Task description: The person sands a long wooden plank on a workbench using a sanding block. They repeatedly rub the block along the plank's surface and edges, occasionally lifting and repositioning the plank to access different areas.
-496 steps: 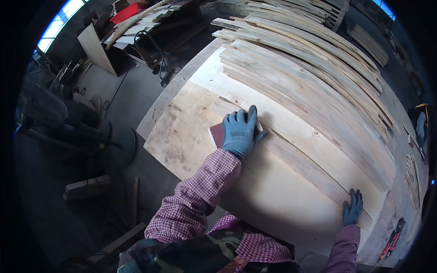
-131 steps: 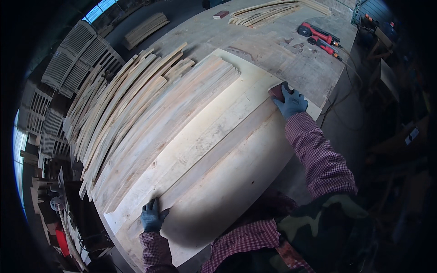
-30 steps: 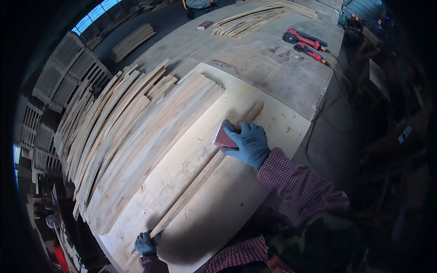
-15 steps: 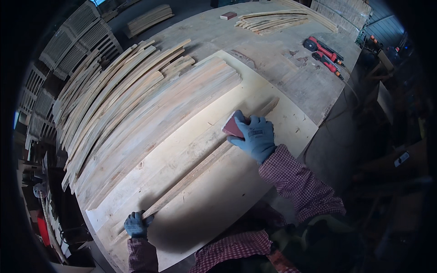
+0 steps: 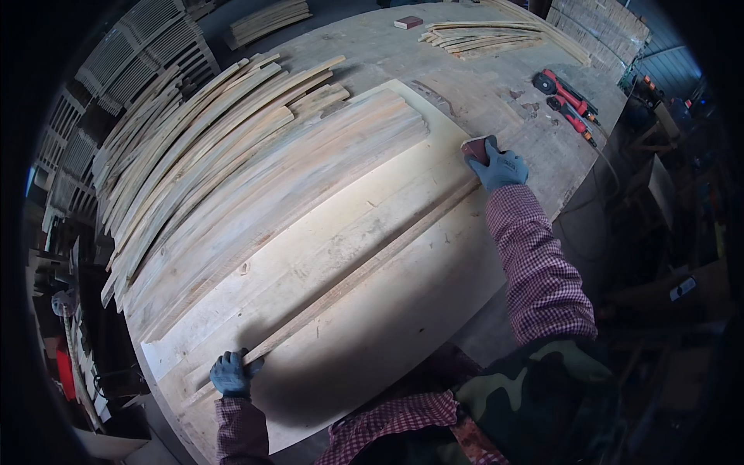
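The narrow wooden slat point(image 5: 364, 273) is lying across the middle of the pale sheet point(image 5: 446, 260), apparently resting on its edge. It could be tipping or skidding if the left hand point(image 5: 230, 374) were loosening, since that is the only clear grip on it; a splinter might be catching the glove, the wood looking rough. Its long axis is running diagonally, from the near end at lower left to the far end at upper right. The left hand is curling closed around the near end. The right hand point(image 5: 502, 167) is pinching a dark red sanding block point(image 5: 474, 149) between thumb and fingers at the far end (whether block and wood are touching, I cannot tell). Beyond, a row of flat boards point(image 5: 287, 205) is sharing the sheet, and red power tools point(image 5: 564, 97) are lying on the desk point(image 5: 364, 50).
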Demonstrator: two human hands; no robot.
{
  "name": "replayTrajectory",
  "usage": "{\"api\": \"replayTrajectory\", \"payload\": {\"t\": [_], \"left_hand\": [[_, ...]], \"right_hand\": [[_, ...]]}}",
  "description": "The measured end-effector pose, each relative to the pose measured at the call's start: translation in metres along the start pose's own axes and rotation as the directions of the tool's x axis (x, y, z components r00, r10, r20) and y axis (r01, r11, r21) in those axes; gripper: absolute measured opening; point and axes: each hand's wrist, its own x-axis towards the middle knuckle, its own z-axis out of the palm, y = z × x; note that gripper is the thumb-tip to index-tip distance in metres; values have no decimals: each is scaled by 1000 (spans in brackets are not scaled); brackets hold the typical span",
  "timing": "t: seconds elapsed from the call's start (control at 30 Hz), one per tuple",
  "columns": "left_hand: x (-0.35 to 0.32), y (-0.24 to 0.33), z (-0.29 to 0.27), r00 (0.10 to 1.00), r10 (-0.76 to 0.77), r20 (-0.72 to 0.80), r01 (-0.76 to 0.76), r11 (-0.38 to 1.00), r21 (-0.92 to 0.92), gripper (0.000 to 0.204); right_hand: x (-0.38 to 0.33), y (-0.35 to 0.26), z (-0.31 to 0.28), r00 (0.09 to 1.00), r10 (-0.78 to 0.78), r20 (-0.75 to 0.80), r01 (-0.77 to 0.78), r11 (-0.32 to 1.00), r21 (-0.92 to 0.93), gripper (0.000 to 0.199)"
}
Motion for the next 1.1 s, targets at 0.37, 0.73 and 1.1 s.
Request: {"api": "replayTrajectory", "payload": {"t": [0.37,0.73,1.1], "left_hand": [[2,1,-1,1000,-8,2,8,999,-33,35],[0,-2,3,1000,-6,27,7,1000,-4,37],[8,-5,4,999,34,-34,-36,997,-66,43]], "right_hand": [[-221,-126,10,518,-763,-388,856,462,233,82],[-6,43,28,991,130,-17,-122,963,239,80],[-280,-155,33,525,-738,-424,849,490,197,68]]}}
